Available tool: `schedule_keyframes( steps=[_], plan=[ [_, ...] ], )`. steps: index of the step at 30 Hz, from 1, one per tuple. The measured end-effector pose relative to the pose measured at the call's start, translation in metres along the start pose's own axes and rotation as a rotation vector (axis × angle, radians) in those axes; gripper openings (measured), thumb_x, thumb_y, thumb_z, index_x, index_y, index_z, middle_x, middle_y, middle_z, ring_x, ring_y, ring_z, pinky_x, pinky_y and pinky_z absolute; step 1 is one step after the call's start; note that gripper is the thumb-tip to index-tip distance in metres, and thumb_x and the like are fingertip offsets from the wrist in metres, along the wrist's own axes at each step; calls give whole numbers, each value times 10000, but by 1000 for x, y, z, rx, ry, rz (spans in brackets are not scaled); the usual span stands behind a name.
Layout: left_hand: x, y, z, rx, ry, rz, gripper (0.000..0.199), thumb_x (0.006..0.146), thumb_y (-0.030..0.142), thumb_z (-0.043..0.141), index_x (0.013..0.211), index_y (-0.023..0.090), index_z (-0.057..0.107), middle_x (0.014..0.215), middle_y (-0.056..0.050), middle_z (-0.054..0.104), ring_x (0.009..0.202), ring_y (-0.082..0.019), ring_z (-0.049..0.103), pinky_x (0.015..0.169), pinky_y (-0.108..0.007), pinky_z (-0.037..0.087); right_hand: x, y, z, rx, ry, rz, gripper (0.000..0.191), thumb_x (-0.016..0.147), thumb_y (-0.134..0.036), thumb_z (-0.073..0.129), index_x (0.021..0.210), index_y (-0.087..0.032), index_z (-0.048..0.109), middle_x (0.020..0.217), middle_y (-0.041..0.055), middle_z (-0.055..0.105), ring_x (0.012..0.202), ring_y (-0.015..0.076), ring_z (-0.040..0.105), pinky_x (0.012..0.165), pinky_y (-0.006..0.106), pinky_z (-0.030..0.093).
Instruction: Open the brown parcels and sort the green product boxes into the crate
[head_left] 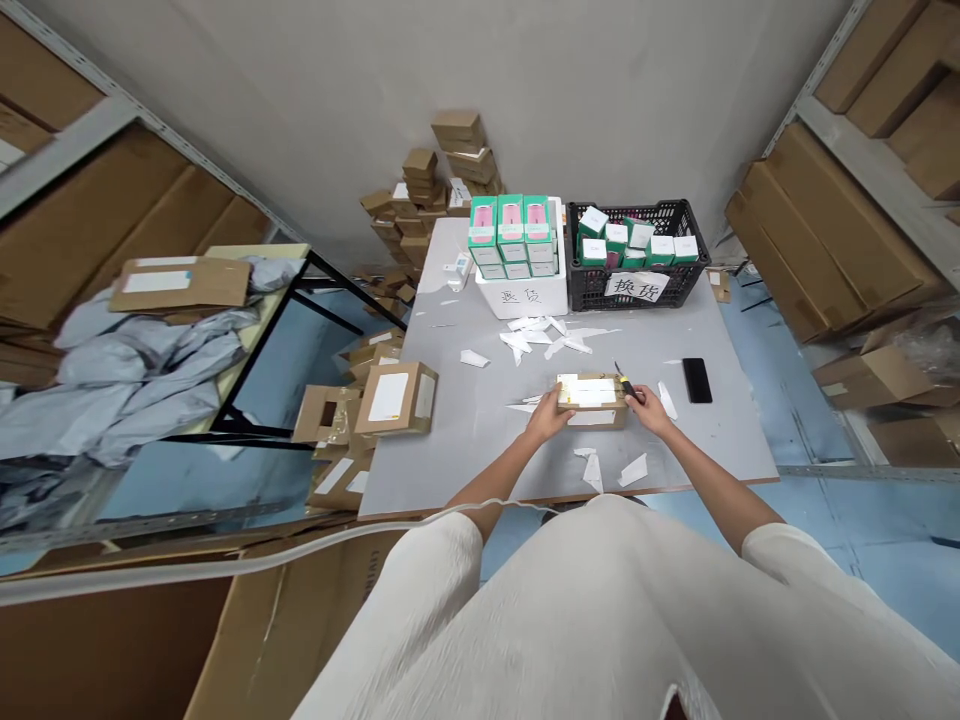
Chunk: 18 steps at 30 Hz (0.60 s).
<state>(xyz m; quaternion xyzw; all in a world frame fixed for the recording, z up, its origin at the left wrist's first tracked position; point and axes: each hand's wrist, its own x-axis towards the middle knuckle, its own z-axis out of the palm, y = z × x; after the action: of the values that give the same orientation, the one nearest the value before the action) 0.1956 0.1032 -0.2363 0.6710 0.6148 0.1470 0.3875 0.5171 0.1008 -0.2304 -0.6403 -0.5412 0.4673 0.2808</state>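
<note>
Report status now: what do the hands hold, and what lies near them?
Left hand on cardboard parcel. Right hand holds utility knife. White paper scraps nearby.

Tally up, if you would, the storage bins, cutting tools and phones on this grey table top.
Storage bins: 2 (white foam box, black plastic crate)
Cutting tools: 1 (utility knife, in the right hand)
Phones: 1 (black smartphone)
Total: 4

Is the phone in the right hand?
No, the black smartphone lies flat on the grey table, while the right hand grips a yellow utility knife.
</note>
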Motion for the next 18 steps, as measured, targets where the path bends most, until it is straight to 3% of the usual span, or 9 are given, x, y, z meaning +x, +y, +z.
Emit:
schedule_keyframes(
  steps=[5, 11, 18],
  plan=[
    [12, 16, 3, -30, -13, -61, 788, 1002, 586, 683, 1663, 242, 429, 1506, -153, 657, 1233, -315, 706, 1063, -405, 548, 6, 0, -17, -2, 96, 21, 594, 934, -758, 609, 1239, -249, 585, 1064, 87, 794, 978, 265, 742, 866, 415, 618],
    [28, 18, 15, -122, 47, -100, 794, 1023, 458, 655, 1703, 229, 315, 1485, -145, 696, 1231, -297, 723, 1065, -412, 558, 9, 6, -16, 118, 89, 96, 520, 929, -709, 663, 1182, -266, 560, 1123, 86, 788, 1053, 259, 751, 899, 415, 630],
    [21, 3, 25, -95, -74, -60, 661, 952, 320, 696, 1570, 224, 480, 1427, -136, 731, 1303, -322, 702, 1084, -450, 574, 2, 15, -9, 6, 24, 151, 546, 898, -746, 594, 1147, -266, 527, 985, 29, 747, 824, 211, 690, 740, 349, 588]
  ],
)
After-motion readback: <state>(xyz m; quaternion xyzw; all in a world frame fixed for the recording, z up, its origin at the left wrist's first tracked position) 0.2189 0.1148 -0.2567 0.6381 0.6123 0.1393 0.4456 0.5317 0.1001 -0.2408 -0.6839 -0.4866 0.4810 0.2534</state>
